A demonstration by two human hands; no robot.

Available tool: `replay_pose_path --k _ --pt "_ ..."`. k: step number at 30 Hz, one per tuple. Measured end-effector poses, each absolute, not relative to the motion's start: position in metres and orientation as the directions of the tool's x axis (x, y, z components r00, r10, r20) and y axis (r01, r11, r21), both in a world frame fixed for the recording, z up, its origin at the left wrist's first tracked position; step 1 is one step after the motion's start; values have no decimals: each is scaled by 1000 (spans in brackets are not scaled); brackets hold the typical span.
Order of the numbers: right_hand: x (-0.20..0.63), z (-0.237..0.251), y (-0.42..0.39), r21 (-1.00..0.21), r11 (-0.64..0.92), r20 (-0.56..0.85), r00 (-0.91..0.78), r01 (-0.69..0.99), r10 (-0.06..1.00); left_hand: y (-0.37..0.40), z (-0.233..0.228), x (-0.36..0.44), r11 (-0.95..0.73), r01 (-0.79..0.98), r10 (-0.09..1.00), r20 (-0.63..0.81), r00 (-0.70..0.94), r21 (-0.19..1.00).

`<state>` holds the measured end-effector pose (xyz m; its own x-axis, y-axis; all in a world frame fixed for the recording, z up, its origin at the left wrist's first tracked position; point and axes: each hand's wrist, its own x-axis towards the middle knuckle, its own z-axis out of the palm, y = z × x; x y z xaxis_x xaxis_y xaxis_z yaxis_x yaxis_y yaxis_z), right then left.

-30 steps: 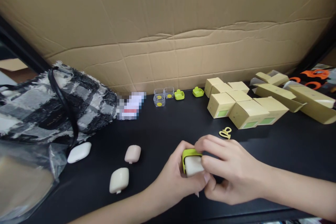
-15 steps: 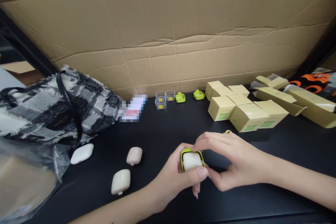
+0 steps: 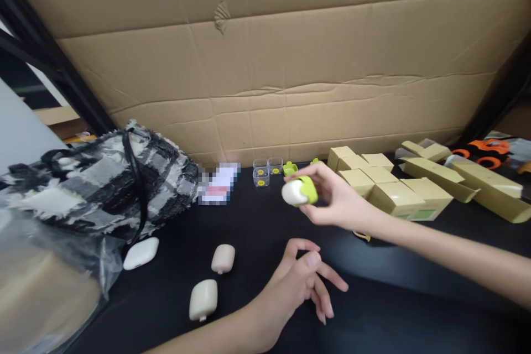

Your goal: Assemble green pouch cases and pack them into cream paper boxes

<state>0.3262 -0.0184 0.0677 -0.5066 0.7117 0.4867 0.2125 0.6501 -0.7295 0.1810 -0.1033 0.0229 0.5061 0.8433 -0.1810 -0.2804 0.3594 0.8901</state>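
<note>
My right hand point(image 3: 334, 196) pinches a white rounded case point(image 3: 293, 192), like an earbud case, that sits partly inside a lime-green cover point(image 3: 310, 188). It is held above the table, toward the back. Closer to me, my left hand point(image 3: 301, 282) hovers over the black table with fingers bent and apart, holding nothing. To its left lie a pinkish rounded case point(image 3: 223, 259) and a cream one point(image 3: 203, 300), each with a small tab. Behind the held case stand a lime-green piece point(image 3: 289, 168) and several clear small boxes point(image 3: 261, 178).
Small yellow cardboard boxes point(image 3: 398, 196) cluster at the right, beside opened long cartons point(image 3: 489, 191) and orange-handled tools point(image 3: 492, 149). On the left are a black-and-white plaid bag point(image 3: 161, 182), a white case point(image 3: 141, 253) and a plastic bag point(image 3: 50, 287). Cardboard point(image 3: 290, 55) walls the back.
My right hand has taken the case with its green cover from my left hand and moved it up toward the back. My left hand has let go. The view has tilted up slightly.
</note>
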Motion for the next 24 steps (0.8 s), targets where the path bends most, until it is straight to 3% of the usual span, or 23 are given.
replay_pose_path --k 6,13,15,17,20,22,24 --pt "272 79 56 -572 701 430 -572 425 698 -103 25 181 380 -247 825 -206 526 892" --pt "255 71 72 -362 694 267 -644 622 717 -101 18 182 306 -210 825 -149 545 929" --pt "263 69 65 -335 702 221 -672 628 707 -105 22 180 201 -167 855 -90 511 965" --pt "277 70 53 -325 717 176 -705 617 687 -112 27 176 -36 -35 913 47 406 999" --pt "304 74 24 -335 741 134 -749 582 649 -119 29 170 -350 228 932 313 183 909" --pt "323 76 0 -354 748 125 -764 561 632 -120 26 169 -394 317 918 387 88 863" --pt "339 76 -23 -376 749 126 -771 546 625 -118 22 169 -364 360 930 359 84 859"
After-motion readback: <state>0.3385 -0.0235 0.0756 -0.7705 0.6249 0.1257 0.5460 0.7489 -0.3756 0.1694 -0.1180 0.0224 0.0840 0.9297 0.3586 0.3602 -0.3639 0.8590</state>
